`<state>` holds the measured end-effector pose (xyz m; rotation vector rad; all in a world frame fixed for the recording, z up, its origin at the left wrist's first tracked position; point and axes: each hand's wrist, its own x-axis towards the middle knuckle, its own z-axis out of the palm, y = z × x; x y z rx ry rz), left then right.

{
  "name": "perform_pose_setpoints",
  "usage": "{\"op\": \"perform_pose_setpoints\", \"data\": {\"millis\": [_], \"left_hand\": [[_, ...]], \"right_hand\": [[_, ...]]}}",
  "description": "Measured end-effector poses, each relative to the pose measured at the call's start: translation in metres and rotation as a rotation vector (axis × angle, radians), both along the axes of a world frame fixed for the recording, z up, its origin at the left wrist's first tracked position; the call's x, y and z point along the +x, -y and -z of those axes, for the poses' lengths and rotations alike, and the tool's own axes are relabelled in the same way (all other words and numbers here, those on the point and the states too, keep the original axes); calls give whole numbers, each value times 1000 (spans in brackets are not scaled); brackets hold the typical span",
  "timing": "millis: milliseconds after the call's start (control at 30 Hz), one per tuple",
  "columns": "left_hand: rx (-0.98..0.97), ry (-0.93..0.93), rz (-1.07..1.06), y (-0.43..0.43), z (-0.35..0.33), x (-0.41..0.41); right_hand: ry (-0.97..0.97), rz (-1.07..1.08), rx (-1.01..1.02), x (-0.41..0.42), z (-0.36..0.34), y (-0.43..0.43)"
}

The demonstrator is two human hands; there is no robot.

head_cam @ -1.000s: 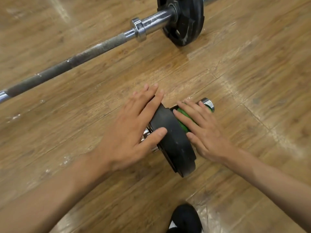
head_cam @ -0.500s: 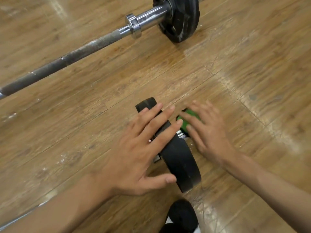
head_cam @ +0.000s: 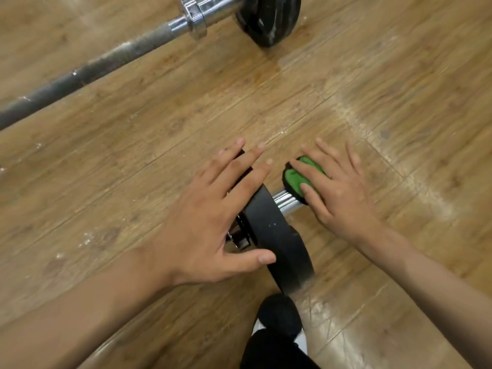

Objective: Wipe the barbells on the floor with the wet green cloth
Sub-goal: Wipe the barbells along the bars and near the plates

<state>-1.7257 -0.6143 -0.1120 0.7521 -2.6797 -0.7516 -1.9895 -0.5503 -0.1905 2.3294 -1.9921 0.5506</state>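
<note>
A black weight plate [head_cam: 277, 235] stands on edge on the wooden floor, on the near barbell's chrome sleeve [head_cam: 286, 201]. My left hand [head_cam: 213, 217] lies flat over the plate's rim, fingers straight, thumb against its near side. My right hand [head_cam: 338, 193] presses the green cloth [head_cam: 295, 179] onto the sleeve's outer end with straight fingers. The cloth covers the sleeve's tip. A second, long barbell [head_cam: 111, 59] with a chrome collar [head_cam: 195, 18] and a black plate [head_cam: 269, 17] lies across the floor farther away.
A black shoe [head_cam: 279, 318] shows at the bottom edge, just below the near plate. The wooden floor [head_cam: 399, 102] has pale scuffed streaks to the right and a wet-looking patch by the far plate.
The near plate and sleeve have rolled toward me under both hands. The cloth has slid out to the end of the sleeve, baring chrome beside the plate.
</note>
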Motion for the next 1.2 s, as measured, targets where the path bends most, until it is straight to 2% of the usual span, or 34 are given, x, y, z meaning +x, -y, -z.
{"op": "perform_pose_setpoints", "data": {"millis": [67,100,200,267,300,400,433,467,567,600,667,733,800,867,900,933,1033,1067,1200], "left_hand": [[-35,-6,-17,-7,1,-1],[-51,-10,-23,-10,1,-2],[-111,-19,-15,-13,3,-2],[-134,-48,-18,-12,8,-3],[-131,-70,-29,-11,11,-5],[-95,-107,-63,-5,14,-8],[-82,-104,-72,-2,14,-8],[-65,-95,-86,2,13,-7],[-7,-61,-164,14,9,-3],[-18,-61,-186,14,6,-2],[-141,-84,-150,6,2,-4],[-285,-93,-27,-9,2,-10],[-378,-68,7,-12,5,-16],[-414,-36,-29,4,6,-17],[-404,-31,-42,16,7,-16],[-386,-31,-55,28,6,-14],[-311,-9,-142,60,2,-8],[-293,0,-189,67,1,-7],[-309,23,-286,81,1,-8]], "right_hand": [[108,161,-3,8,1,-3],[124,139,6,19,1,-9],[52,-167,8,31,3,-24],[-49,-229,-30,14,5,-19],[-44,-161,-40,5,7,-14],[162,210,-73,20,9,-7],[189,248,-80,34,11,-7],[182,195,-80,43,14,-8],[37,-172,-124,31,16,0],[7,-196,-151,19,19,6],[81,-44,-181,11,26,15],[212,142,-210,33,34,19],[245,49,-258,53,40,24],[155,-176,-311,44,44,36],[96,-212,-329,33,45,46],[84,-187,-325,25,45,56],[243,69,-266,35,45,74],[271,95,-268,46,45,78],[143,-235,-338,47,51,105]]}}
